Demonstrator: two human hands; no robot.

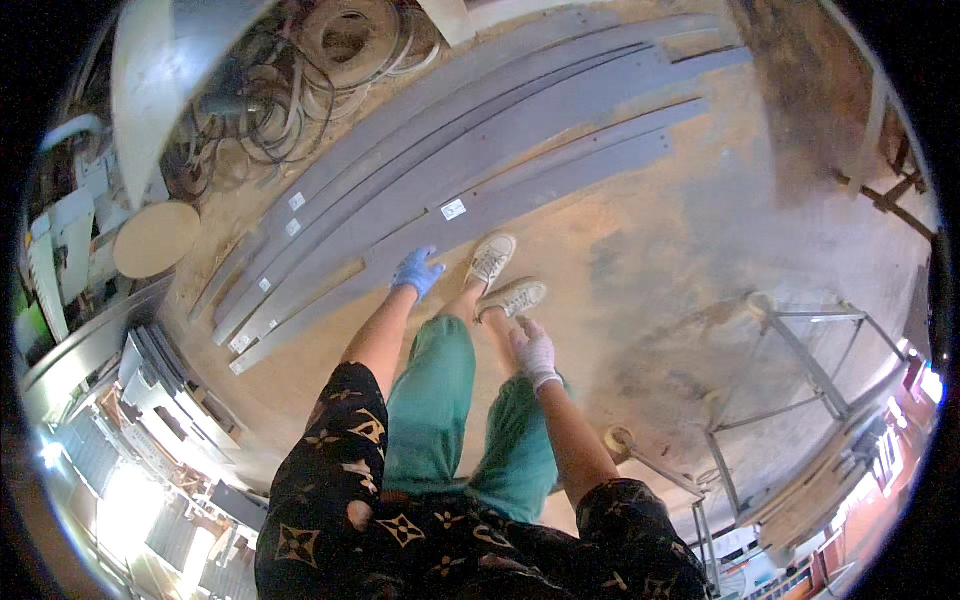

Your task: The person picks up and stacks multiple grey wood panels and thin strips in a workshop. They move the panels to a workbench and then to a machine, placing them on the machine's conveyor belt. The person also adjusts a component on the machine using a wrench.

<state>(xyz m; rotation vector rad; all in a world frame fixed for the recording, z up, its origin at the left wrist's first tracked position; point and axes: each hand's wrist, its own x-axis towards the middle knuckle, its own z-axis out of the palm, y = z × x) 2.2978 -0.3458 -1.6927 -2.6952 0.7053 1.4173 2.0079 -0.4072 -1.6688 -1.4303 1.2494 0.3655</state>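
My left hand (417, 273), in a blue glove, hangs in front of me with its fingers apart and holds nothing. It is nearest to the closest of several long grey boards (570, 172) that lie on the floor. These boards run from the lower left to the upper right and bear small white labels (453, 210). My right hand (535, 354), in a whitish glove, hovers beside my right leg below my shoes (514, 296). Its fingers are partly spread with nothing in them. Neither hand touches a board.
At right stands a metal frame cart (800, 350) on casters, with wooden pieces on its near side. Coiled rolls (350, 40) and tangled hoses lie at the upper left. A round tan disc (157, 240) is by machinery at left. Stacked panels (160, 375) stand at lower left. Dust covers the floor.
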